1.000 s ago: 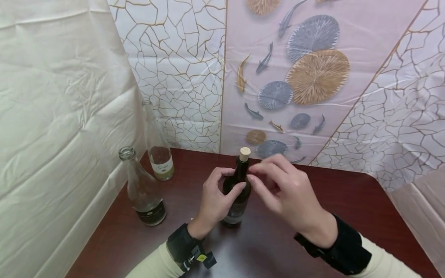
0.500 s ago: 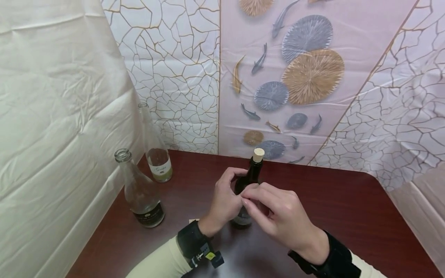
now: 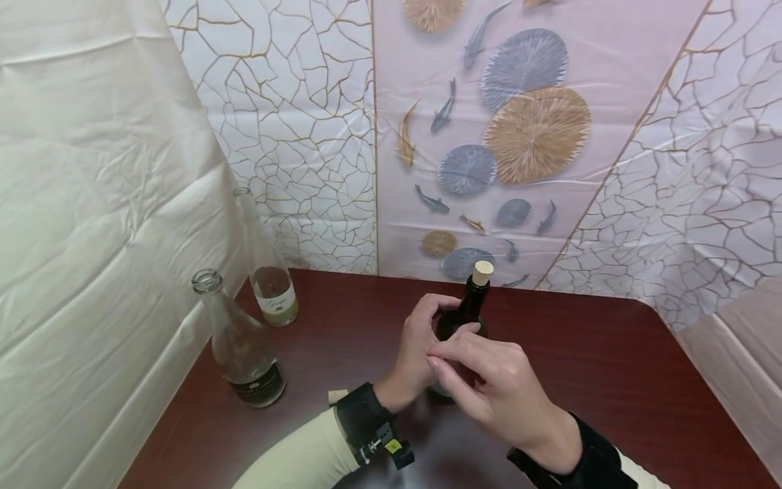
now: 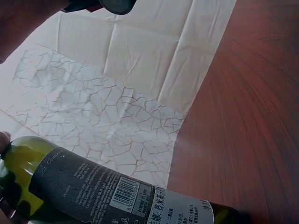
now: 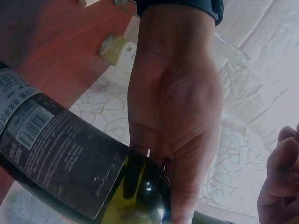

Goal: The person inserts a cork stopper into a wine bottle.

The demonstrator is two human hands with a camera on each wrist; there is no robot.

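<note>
A dark green wine bottle (image 3: 473, 300) has a pale cork (image 3: 482, 273) sticking up out of its mouth. My left hand (image 3: 413, 353) grips it around the shoulder, thumb on the near side. Its dark back label, with a barcode and a white sticker, shows in the left wrist view on the bottle (image 4: 79, 186). My right hand (image 3: 501, 394) hovers in front, fingers loosely bent, thumb and index tips close together; no object is visible between them. It hides part of the bottle's body. Whether the bottle's base touches the table cannot be told.
Two clear glass bottles stand at the left of the dark red table (image 3: 580, 353): one with a black label (image 3: 241, 346), another with a white and green label (image 3: 271, 288) behind it. A pale cork-like piece (image 3: 337, 396) lies beside my left wrist. Patterned cloth (image 3: 293, 136) hangs behind.
My left hand has shifted the wine bottle to the right. My right hand has dropped from beside the bottle's neck to lower in front of its body. The camera view has turned slightly.
</note>
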